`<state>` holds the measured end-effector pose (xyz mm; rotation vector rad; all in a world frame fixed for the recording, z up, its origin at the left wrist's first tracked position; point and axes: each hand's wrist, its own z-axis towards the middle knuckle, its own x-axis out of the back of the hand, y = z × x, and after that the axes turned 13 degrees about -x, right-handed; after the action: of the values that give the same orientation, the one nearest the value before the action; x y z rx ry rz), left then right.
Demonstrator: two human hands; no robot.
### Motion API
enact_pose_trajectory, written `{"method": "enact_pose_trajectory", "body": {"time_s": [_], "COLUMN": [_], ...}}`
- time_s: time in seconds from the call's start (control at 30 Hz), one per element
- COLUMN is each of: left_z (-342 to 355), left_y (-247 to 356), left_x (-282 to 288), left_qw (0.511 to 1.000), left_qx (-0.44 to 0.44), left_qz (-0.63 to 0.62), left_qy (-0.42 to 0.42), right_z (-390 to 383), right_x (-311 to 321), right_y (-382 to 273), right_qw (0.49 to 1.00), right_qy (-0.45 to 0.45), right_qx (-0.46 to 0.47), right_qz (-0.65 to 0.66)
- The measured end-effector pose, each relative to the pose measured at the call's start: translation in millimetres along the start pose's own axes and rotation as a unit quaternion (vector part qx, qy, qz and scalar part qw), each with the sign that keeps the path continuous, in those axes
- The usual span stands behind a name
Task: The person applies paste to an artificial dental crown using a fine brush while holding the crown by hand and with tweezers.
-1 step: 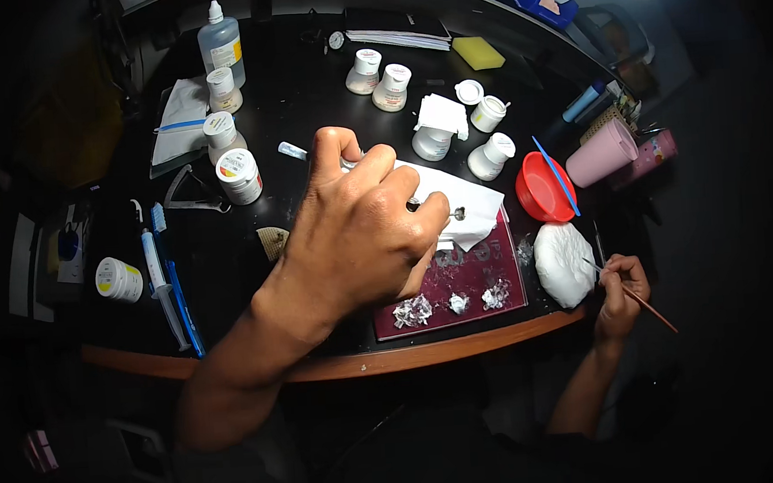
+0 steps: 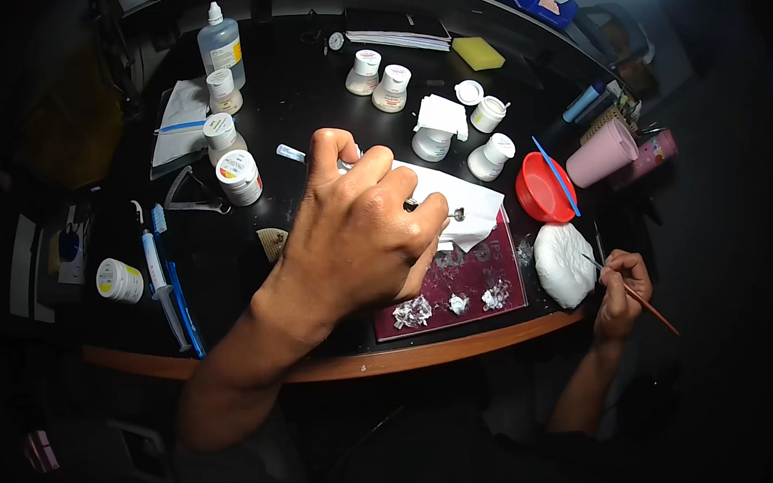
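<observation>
My left hand [image 2: 359,230] is raised over the dark desk, its fingers closed on a thin metal tool [image 2: 454,213] whose small tip pokes out over a white tissue [image 2: 473,202]. A clear tube end [image 2: 289,152] shows behind the knuckles. Below the hand lies a maroon tray [image 2: 473,276] with three small silvery-white bits on it. At the desk's right edge my right hand [image 2: 621,287] pinches a thin brush [image 2: 649,307] with a brown handle, its tip at a white lump [image 2: 561,264].
Several small white jars [image 2: 433,141] stand behind the tissue. At right are a red bowl [image 2: 538,192] with a blue stick and a pink cup [image 2: 602,151]. A clear bottle [image 2: 219,44], labelled jars [image 2: 239,175] and blue-handled tools [image 2: 173,294] sit at left. The wooden desk edge [image 2: 429,356] curves near me.
</observation>
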<state>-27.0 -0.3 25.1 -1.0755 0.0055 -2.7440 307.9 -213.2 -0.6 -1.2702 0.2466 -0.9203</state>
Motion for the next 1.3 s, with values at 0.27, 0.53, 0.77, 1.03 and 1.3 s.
{"method": "enact_pose_trajectory", "body": {"time_s": [0.27, 0.53, 0.77, 1.03, 1.3], "left_z": [-2, -4, -2, -4, -1], "left_y": [0, -10, -16, -15, -11], "left_x": [-1, -9, -3, 5, 8], "left_qw": [0.992, 0.988, 0.989, 0.993, 0.99], "left_qx": [0.08, 0.099, 0.088, 0.096, 0.131], "left_qz": [-0.095, -0.114, -0.1, -0.061, -0.033], "left_qy": [0.014, 0.02, 0.072, 0.029, 0.047], "right_z": [-4, -23, -76, -81, -74], "right_x": [-110, -148, -151, -162, -150], "right_y": [-106, -86, -50, -50, -46], "right_qw": [0.921, 0.932, 0.958, 0.955, 0.967], "right_qy": [-0.223, -0.248, -0.24, -0.218, -0.186], "right_qx": [0.316, 0.265, 0.153, 0.199, 0.171], "right_qz": [-0.045, 0.026, 0.035, -0.037, 0.006]}}
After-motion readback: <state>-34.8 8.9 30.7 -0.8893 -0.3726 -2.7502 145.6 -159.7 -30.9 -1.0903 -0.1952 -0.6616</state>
